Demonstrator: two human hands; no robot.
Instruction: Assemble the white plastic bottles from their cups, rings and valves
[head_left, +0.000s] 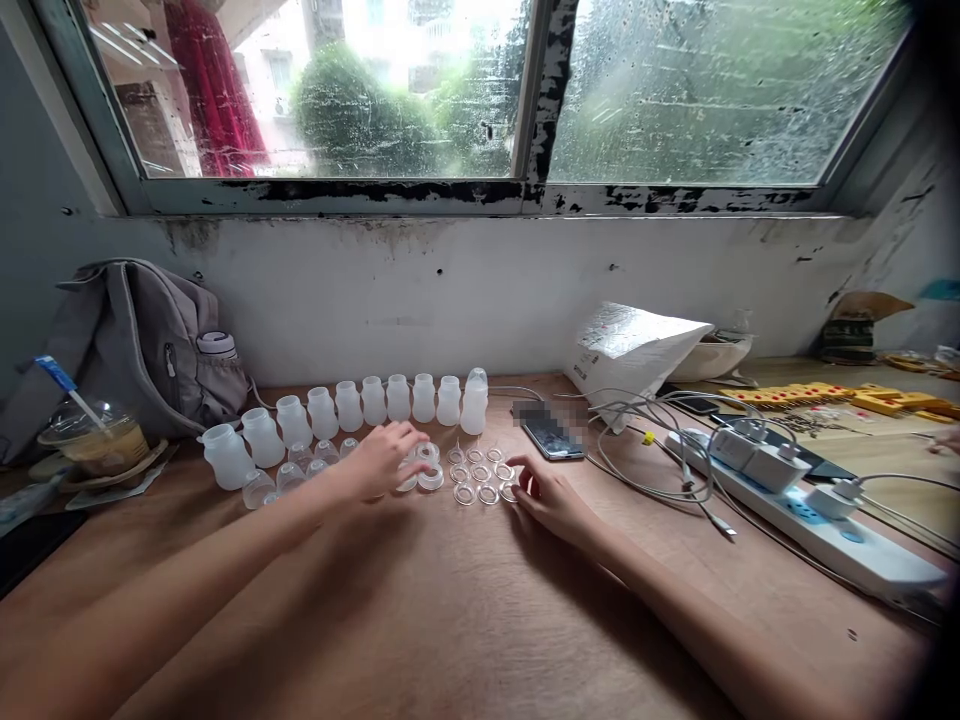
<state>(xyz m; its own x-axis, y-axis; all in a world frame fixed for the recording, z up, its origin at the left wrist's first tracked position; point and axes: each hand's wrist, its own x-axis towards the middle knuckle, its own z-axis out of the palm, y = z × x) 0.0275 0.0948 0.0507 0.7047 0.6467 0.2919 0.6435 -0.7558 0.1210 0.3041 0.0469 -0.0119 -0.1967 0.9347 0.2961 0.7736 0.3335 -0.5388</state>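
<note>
A curved row of several small white plastic bottles (360, 405) stands on the wooden table (450, 620). In front of it lie clear domed caps (289, 478) and several clear rings (480, 475). My left hand (382, 460) lies over the white ring pieces (429, 470), its fingers stretched and touching them. Further right, my right hand (551, 495) rests with its fingertips curled at the nearest clear rings. The last bottle on the right (475, 400) has a cap on.
A phone (551, 435) lies behind my right hand. A power strip (817, 520) with chargers and white cables (652, 450) runs along the right. A grey bag (150, 340) and a drink cup (94, 435) sit at the left. A white paper bag (637, 350) leans by the wall.
</note>
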